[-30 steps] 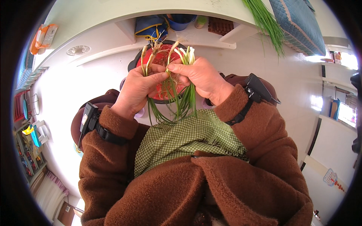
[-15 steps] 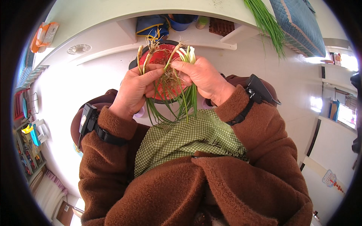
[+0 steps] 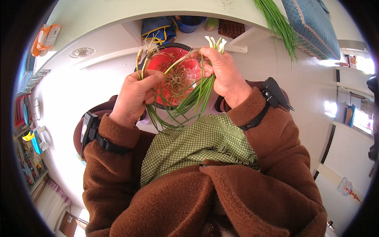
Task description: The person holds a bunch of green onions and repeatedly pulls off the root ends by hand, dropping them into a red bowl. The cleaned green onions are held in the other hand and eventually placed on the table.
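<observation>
My left hand is closed on a few green onions whose brown, stringy roots point up and away from me. Closed as well, my right hand grips a bunch of green onions with clean white ends; their green leaves droop toward my lap. One single stalk stretches between the hands, its green part at my left fingers and its root end pinched by my right thumb and finger. Beneath both hands stands a dark-rimmed bin with a red plastic liner, holding brown root scraps.
Beyond the bin runs a pale table, with green leaves hanging over its edge beside a blue quilted thing. On a shelf below are a blue bag, a blue bowl and a brown basket.
My hands have drawn apart, the right moving right and slightly away with its bunch. The single stalk is now stretched sideways between them, and more of the bin's scraps show.
</observation>
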Available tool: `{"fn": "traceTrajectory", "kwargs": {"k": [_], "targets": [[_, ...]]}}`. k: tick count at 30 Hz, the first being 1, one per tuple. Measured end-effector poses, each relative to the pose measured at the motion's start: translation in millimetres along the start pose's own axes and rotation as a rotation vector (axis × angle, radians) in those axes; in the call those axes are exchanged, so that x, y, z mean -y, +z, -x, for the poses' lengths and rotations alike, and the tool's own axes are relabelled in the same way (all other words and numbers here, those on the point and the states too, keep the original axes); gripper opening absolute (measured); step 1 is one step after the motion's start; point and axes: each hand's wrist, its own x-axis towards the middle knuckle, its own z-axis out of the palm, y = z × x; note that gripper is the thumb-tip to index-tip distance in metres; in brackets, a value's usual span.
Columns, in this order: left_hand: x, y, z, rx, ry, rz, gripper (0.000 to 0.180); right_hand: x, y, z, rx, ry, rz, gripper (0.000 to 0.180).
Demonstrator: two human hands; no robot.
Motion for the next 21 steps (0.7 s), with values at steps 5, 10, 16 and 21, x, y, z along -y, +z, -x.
{"fn": "traceTrajectory", "kwargs": {"k": [5, 10, 16, 21], "targets": [[-1.6, -4.2, 1.0, -0.048, 0.017, -0.042, 0.010, 3.8, -2.1, 1.0, -0.030, -0.014, -0.071, 0.017], [-8.0, -13.5, 4.0, -0.020, 0.010, -0.018, 0.012, 9.2, -1.5, 5.5, -0.004, -0.052, 0.043, 0.011], [-8.8, -14.6, 5.8, -0.013, 0.015, -0.030, 0.013, 0.6, 6.5, 8.8, 0.105, -0.122, 0.469, 0.012], [-8.4, -15.8, 4.5, -0.005, 0.031, -0.058, 0.013, 5.2, 7.8, 10.5, 0.054, -0.169, 0.382, 0.014]]}}
